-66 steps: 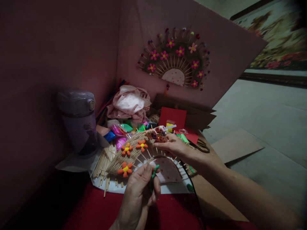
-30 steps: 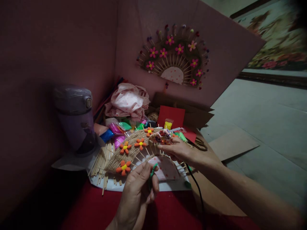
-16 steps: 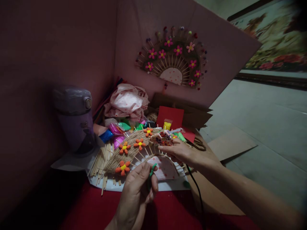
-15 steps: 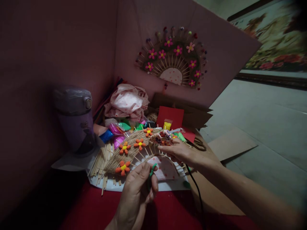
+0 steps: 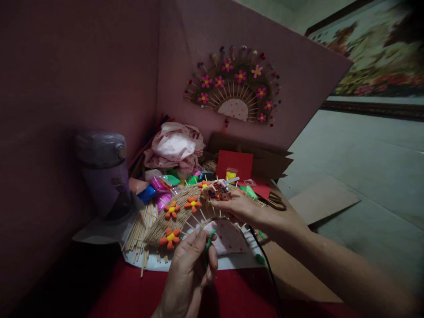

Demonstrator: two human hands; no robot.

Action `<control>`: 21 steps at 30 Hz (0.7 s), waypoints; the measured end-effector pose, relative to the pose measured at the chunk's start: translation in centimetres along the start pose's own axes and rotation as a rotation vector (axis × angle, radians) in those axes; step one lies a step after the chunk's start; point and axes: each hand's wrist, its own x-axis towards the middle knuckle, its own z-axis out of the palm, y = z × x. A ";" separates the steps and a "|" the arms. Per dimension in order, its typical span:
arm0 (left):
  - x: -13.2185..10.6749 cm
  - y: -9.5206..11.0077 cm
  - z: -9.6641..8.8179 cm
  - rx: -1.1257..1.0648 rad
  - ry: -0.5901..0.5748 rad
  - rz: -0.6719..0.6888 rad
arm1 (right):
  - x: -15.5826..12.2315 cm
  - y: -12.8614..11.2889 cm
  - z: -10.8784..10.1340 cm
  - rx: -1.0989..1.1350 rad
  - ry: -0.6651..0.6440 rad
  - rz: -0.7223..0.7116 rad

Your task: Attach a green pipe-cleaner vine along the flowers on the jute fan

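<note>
My left hand (image 5: 194, 260) pinches a thin, curled green strip (image 5: 210, 240) between thumb and fingers, just in front of a fan-shaped craft piece (image 5: 182, 201). That piece has a twine-wrapped band, thin sticks, a dotted pale half-round (image 5: 223, 236) and orange clay flowers (image 5: 170, 238) with yellow centres. Above its middle, my right hand (image 5: 241, 205) is closed round what looks like a glue gun (image 5: 217, 191) with a patterned cover and a small orange light. A black cord (image 5: 265, 260) runs down from it. My right fingers partly hide its body.
Loose wooden sticks (image 5: 141, 232) lie at the left, beside a purple tumbler (image 5: 106, 176). Behind are bagged coloured clay (image 5: 162, 198), crumpled dotted cloth (image 5: 175, 143) and red card (image 5: 235, 163). Scissors (image 5: 276, 202) lie right. A similar finished-looking fan (image 5: 235, 88) hangs on the pink wall.
My right hand has shifted slightly left over the fan with the glue gun. My left hand keeps its pinch on the green strip. The camera view has tilted a little.
</note>
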 end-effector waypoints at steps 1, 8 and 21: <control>0.0 0.0 0.0 0.000 0.002 0.001 | 0.0 -0.2 0.1 0.000 0.002 0.001; -0.5 0.0 0.4 -0.028 0.019 0.028 | 0.3 -1.7 0.3 0.020 -0.043 -0.003; -0.4 -0.1 0.3 -0.039 0.054 0.009 | 1.1 -2.4 0.2 -0.025 -0.074 -0.038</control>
